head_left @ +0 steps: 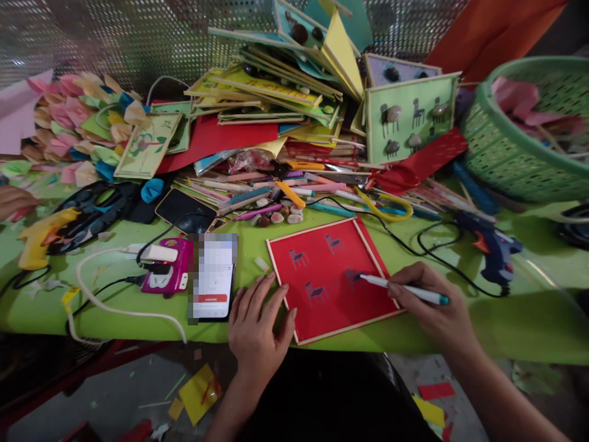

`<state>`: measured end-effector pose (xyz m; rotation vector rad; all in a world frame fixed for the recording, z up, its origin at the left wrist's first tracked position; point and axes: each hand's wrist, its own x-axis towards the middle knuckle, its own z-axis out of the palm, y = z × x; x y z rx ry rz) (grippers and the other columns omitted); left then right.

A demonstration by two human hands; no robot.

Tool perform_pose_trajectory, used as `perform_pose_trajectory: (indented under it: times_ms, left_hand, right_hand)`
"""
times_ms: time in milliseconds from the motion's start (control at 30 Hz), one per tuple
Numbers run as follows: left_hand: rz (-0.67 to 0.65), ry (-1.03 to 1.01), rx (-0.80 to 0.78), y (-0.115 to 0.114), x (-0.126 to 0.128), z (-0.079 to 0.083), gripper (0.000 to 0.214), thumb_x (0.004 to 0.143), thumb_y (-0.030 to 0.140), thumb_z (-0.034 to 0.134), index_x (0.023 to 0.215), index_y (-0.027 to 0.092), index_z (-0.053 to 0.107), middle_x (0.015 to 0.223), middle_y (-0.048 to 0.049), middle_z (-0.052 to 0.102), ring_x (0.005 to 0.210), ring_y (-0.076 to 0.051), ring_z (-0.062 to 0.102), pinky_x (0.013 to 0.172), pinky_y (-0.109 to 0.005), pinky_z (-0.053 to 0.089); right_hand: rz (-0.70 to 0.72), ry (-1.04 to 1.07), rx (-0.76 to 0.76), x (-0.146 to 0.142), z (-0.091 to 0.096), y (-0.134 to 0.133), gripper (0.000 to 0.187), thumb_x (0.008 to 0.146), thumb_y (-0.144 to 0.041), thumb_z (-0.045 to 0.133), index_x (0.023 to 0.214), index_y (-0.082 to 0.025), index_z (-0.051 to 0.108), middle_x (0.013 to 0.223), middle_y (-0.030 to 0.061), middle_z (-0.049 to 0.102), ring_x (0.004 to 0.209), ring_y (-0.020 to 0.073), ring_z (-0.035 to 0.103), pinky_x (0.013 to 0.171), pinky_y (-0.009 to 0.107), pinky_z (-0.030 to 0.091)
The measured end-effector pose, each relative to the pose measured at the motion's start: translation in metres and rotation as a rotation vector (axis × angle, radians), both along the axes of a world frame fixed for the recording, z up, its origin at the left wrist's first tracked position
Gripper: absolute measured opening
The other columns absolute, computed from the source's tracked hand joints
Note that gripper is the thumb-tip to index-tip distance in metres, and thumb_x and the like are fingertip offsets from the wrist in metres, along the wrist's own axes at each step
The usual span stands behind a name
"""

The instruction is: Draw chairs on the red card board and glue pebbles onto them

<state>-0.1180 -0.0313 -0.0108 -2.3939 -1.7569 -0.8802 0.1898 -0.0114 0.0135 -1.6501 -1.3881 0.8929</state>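
Observation:
A red card (pixel 331 276) with a thin wooden border lies on the green table (pixel 506 319) in front of me. Several small chair drawings are on it. My right hand (pixel 432 304) pinches a white pen with a teal cap (pixel 405 290), its tip touching the card at a chair drawing on the right side. My left hand (pixel 257 325) rests flat with fingers spread on the card's lower left corner and the table beside it.
A phone (pixel 212 276) lies left of my left hand, next to a pink power strip (pixel 165 273) with cables. Glue guns lie at left (pixel 39 236) and right (pixel 492 245). Heaped cards, pens and pebbles (pixel 280 215) fill the back; a green basket (pixel 519 129) stands at right.

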Motion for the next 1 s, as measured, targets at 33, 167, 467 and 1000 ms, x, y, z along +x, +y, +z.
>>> perform_pose_trajectory:
  times_ms: [33,167,467,1000]
  left_hand:
    - [0.001,0.002,-0.003,0.000,0.000,0.000,0.033,0.094,0.026,0.067,0.127,0.023,0.070,0.136,-0.0092,0.072,0.126,-0.029,0.067,0.112,-0.046,0.046]
    - [0.006,0.002,-0.009,0.000,0.000,0.000,0.034,0.093,0.026,0.067,0.128,0.024,0.070,0.136,-0.0090,0.072,0.126,-0.029,0.067,0.112,-0.047,0.046]
    - [-0.005,0.006,-0.018,-0.001,-0.001,-0.001,0.035,0.092,0.025,0.069,0.127,0.023,0.070,0.138,-0.0098,0.071,0.127,-0.029,0.066,0.112,-0.047,0.046]
    - [0.003,0.001,-0.023,-0.001,0.000,-0.001,0.035,0.092,0.025,0.069,0.128,0.024,0.070,0.139,-0.0093,0.071,0.127,-0.029,0.067,0.112,-0.047,0.046]
  right_hand:
    - [-0.006,-0.002,0.001,0.000,0.000,0.000,0.012,0.084,-0.030,0.077,0.079,-0.024,0.067,0.062,-0.0016,0.061,0.052,0.0142,0.052,0.048,0.027,0.039]
    - [-0.017,0.010,0.007,-0.001,-0.001,0.000,0.014,0.083,-0.032,0.078,0.079,-0.025,0.066,0.062,-0.0011,0.061,0.052,0.0148,0.051,0.047,0.028,0.038]
    - [-0.038,-0.007,0.011,0.003,-0.006,-0.004,0.014,0.088,-0.032,0.076,0.081,-0.026,0.065,0.065,-0.0013,0.062,0.054,0.0149,0.050,0.049,0.029,0.038]
    - [-0.051,0.018,-0.002,0.005,-0.008,-0.005,0.017,0.088,-0.036,0.077,0.081,-0.026,0.065,0.065,-0.0011,0.063,0.055,0.0157,0.052,0.050,0.030,0.037]
